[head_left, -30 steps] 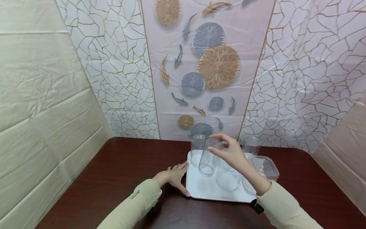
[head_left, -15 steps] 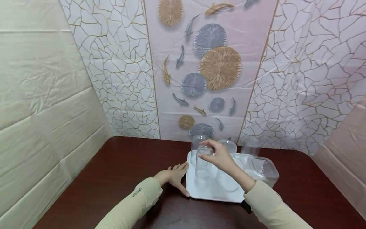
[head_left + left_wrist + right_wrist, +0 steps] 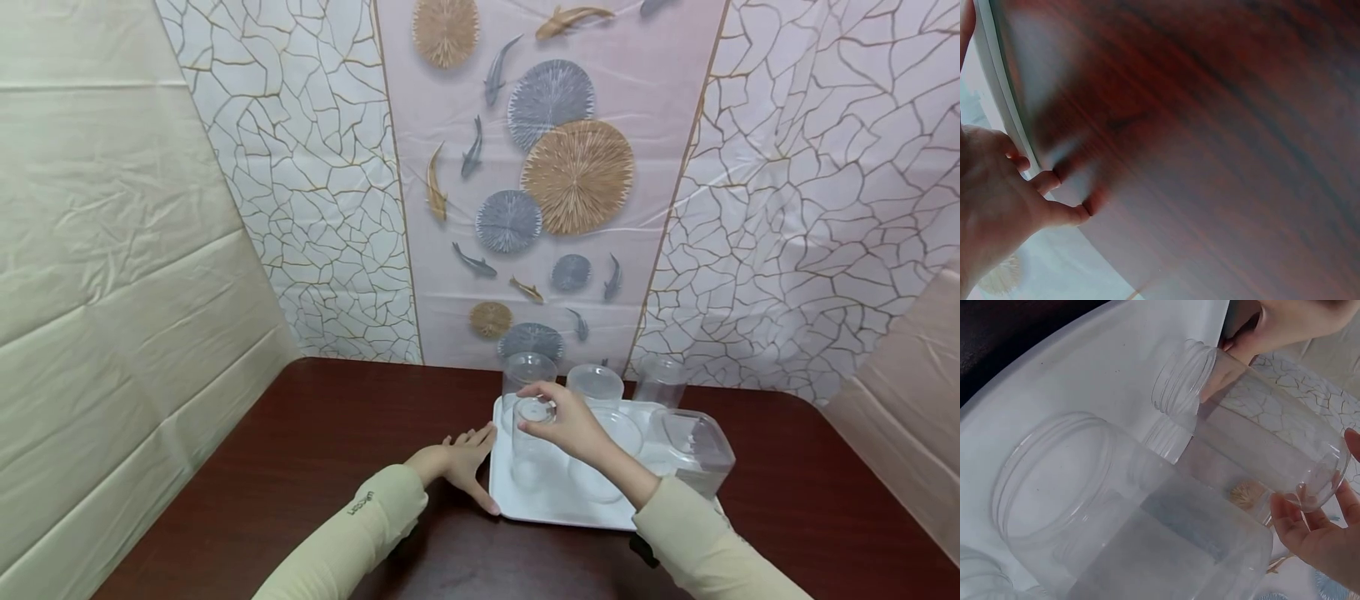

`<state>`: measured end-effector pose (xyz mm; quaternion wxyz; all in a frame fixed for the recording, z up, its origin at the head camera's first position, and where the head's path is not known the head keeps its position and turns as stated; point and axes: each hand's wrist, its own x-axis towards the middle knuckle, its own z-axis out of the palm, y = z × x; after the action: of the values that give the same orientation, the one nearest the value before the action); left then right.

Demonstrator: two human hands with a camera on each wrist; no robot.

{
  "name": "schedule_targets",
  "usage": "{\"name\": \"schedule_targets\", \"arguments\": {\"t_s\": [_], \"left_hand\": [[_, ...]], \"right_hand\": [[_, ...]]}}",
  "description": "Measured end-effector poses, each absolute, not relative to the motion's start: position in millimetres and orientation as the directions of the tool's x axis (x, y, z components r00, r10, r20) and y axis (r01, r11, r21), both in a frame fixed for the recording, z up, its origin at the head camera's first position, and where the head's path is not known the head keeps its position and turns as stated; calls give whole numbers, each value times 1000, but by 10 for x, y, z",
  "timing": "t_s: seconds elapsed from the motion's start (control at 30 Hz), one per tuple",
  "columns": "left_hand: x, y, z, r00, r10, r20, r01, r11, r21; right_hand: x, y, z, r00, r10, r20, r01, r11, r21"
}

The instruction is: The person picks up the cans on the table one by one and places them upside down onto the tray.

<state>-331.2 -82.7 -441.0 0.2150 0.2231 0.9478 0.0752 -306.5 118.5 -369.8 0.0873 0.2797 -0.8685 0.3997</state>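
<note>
By its base end, my right hand (image 3: 566, 425) grips a clear plastic jar (image 3: 531, 458) between thumb and fingers. The jar is upside down, threaded mouth at the white tray (image 3: 558, 508), near its left side; whether it touches is hard to tell. In the right wrist view, the held jar (image 3: 1266, 437) stands beside a wider clear jar (image 3: 1135, 519), also mouth down, with my right fingers (image 3: 1310, 540) around its base. My left hand (image 3: 467, 465) lies at the tray's left edge, fingers extended; the left wrist view shows this hand (image 3: 997, 200) against the tray rim.
Other clear jars stand on the tray: one at the back left (image 3: 529, 367), a wide jar (image 3: 596, 387) in the middle, and a squarish container (image 3: 693, 446) at the right. Another clear jar (image 3: 660, 382) is behind. Dark wooden table (image 3: 315, 450) surrounds the tray; a patterned cloth hangs behind.
My right hand has moved left and down with the jar, which was tilted and now stands upright, mouth down. The left hand has stayed at the tray edge.
</note>
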Motion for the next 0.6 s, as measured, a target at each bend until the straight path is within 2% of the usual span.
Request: {"name": "schedule_targets", "arguments": {"t_s": [0.33,0.6], "left_hand": [[-3313,-829,-4403,-806,461,-371,397,886,239],[-3299,-824,-4402,-808,462,-365,400,886,234]], "right_hand": [[-3059,1167,-3754,-795,-465,391,-600,504,-621],[-3058,1197,-3753,-756,-537,374,-647,527,-552]]}}
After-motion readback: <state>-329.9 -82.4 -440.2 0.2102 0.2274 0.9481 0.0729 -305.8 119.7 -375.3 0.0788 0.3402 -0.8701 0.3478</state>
